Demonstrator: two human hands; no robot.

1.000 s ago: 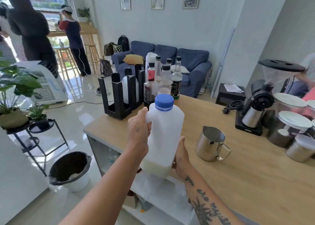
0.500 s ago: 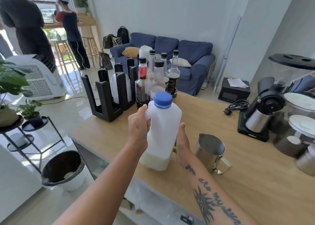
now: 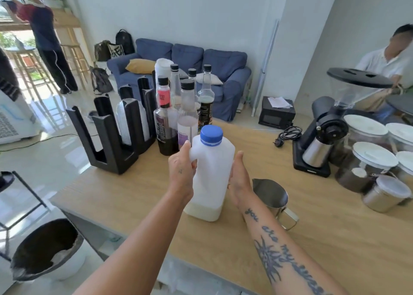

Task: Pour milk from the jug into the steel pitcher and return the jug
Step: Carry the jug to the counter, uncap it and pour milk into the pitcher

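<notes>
Both hands (image 3: 181, 172) gripping translucent plastic jug (image 3: 211, 174), apparently resting on countertop (image 3: 335, 239)

Little lettering could be read. The right forearm (image 3: 288, 247) carried a dark script tattoo beginning with "you" near the wrist, followed by what looked like "are my"; the rest ran out of view. On the far side of the table, a bottle with a pink neck label (image 3: 164, 98) bore white capitals, of which only "EST" was legible. A tote bag (image 3: 116, 51) by the sofa showed bold black lettering too blurred to make out. The other bottle labels and the milk jug (image 3: 211, 176) offered nothing readable.
</notes>
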